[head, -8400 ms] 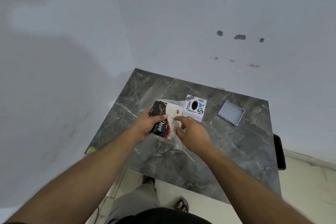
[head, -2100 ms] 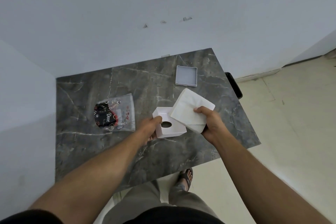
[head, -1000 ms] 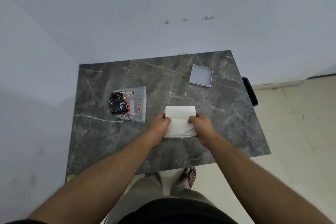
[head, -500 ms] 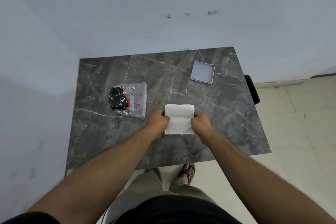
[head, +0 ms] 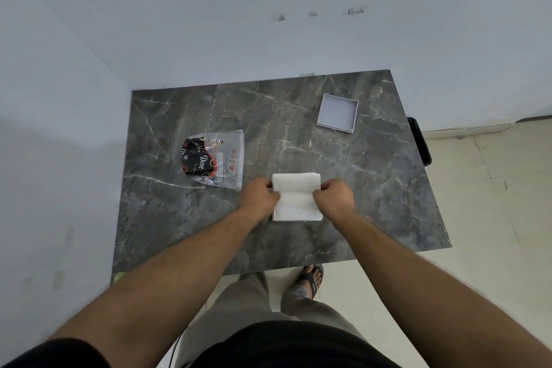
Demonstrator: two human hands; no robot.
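Observation:
A white square box wrapped in white paper (head: 296,200) lies near the front middle of the dark marble table (head: 373,188). My left hand (head: 259,198) grips its left side with curled fingers. My right hand (head: 334,196) grips its right side the same way. The paper covers the top of the box, and the box's opening is hidden.
A clear plastic bag holding a black Dove item (head: 212,159) lies to the left of my hands. A shallow grey square lid (head: 337,112) sits at the back right. A black object (head: 419,140) hangs past the table's right edge. Walls close in behind and left.
My right hand laid the white paper over the open box, and both hands came to grip its sides. In the last half second my hands barely shifted.

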